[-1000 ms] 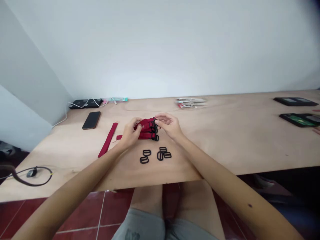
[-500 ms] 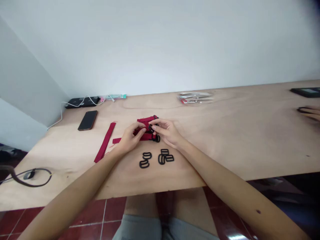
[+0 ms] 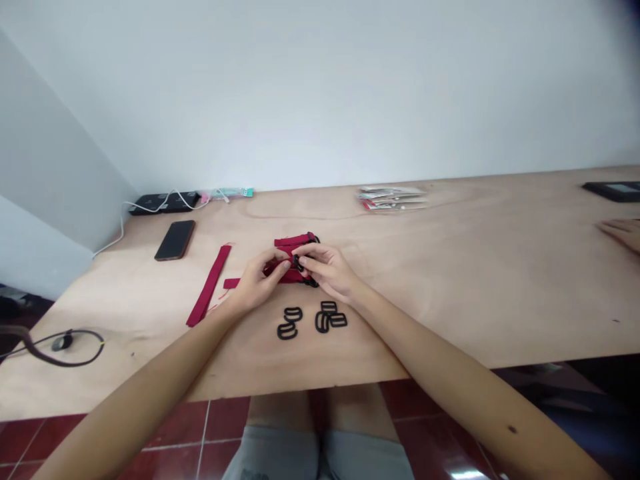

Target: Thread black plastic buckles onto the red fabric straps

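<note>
Both hands meet over the middle of the wooden table. My left hand [image 3: 260, 277] pinches the end of a red strap [image 3: 286, 255] between thumb and fingers. My right hand [image 3: 330, 270] grips a small black buckle [image 3: 299, 262] at that strap's end; the fingers partly hide how strap and buckle join. Behind the hands lies a red strap with a black buckle [image 3: 295, 239]. Another strap with black hardware [image 3: 295, 275] lies just under them. Nearer me are two black strap hooks [image 3: 290, 323] and a small cluster of black slides and hooks [image 3: 330, 317].
A loose red strap [image 3: 209, 285] lies left of my hands. Farther left are a phone [image 3: 175, 240], black boxes with a white cable [image 3: 164, 203] and a dark looped cord [image 3: 75, 347]. Plastic packets [image 3: 391, 197] rest by the wall. Another person's hand [image 3: 623, 232] is at the right edge.
My right hand and the buckle have shifted slightly left, closer to my left fingers. The other person's hand now lies flatter, without the dark item seen at it before.
</note>
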A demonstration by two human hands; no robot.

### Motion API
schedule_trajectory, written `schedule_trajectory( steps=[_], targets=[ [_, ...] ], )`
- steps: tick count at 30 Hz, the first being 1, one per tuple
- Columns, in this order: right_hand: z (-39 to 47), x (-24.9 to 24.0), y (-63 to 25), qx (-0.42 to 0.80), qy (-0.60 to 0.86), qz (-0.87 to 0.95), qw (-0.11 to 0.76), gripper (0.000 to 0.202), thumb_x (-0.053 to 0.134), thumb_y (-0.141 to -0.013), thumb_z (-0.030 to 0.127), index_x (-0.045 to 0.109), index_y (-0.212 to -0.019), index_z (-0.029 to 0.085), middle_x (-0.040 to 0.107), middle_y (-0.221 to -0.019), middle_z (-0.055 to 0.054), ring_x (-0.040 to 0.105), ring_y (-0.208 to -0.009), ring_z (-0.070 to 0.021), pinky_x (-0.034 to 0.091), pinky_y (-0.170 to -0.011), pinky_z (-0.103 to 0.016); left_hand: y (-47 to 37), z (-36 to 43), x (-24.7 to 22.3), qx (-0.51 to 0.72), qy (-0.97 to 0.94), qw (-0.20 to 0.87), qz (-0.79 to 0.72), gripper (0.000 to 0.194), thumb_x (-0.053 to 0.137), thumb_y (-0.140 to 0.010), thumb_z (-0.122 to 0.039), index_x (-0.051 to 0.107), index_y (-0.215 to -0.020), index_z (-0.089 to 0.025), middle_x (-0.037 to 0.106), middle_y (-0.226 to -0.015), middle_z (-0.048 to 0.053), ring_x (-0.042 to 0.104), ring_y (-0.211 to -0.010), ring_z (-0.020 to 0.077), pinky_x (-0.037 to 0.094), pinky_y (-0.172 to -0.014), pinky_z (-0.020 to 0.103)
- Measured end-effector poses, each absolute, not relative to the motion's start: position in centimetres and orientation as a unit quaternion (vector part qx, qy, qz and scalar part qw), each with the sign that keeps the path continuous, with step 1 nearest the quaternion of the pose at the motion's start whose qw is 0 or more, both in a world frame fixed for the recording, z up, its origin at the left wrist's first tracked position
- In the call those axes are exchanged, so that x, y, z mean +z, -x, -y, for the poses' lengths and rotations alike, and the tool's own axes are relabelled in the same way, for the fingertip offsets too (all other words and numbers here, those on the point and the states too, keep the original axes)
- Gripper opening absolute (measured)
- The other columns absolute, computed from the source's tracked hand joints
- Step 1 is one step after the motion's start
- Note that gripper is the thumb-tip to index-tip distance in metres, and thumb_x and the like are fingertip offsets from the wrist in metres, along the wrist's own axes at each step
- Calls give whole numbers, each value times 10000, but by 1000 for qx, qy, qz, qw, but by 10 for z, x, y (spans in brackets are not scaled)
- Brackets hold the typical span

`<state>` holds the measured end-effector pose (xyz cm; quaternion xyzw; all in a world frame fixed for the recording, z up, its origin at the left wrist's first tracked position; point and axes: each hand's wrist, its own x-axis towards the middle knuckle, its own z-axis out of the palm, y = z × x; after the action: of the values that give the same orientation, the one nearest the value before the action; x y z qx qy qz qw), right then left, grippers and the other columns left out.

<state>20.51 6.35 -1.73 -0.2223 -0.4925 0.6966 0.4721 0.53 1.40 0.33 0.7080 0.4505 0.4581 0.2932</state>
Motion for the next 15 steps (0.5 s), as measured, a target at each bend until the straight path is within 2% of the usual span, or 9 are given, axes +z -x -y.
schedule_trajectory(
  steps=[7, 10, 15],
  targets=[
    [-62, -16, -205, 662, 228, 543, 463, 288, 901, -835, 408, 829, -1041, 220, 755, -913, -21, 630, -658, -109, 530, -615, -260, -6, -14, 3, 460, -697, 312, -454, 257, 642, -1021, -437, 710, -988, -192, 728, -907, 51, 656, -795, 183, 517, -732, 308],
    [-63, -14, -205, 641, 221, 566, 469, 356, 916, -815, 397, 788, -1098, 223, 730, -951, -15, 652, -660, -111, 548, -626, -268, -8, -14, 3, 478, -676, 320, -462, 243, 675, -991, -423, 722, -966, -186, 735, -909, 54, 662, -789, 180, 525, -718, 301],
    [-66, -18, -205, 611, 239, 593, 467, 358, 930, -784, 443, 699, -929, 211, 699, -801, 3, 650, -636, -138, 549, -625, -287, -10, -16, 1, 515, -643, 331, -460, 227, 757, -929, -409, 746, -908, -183, 750, -891, 57, 688, -803, 182, 558, -728, 300]
  ],
)
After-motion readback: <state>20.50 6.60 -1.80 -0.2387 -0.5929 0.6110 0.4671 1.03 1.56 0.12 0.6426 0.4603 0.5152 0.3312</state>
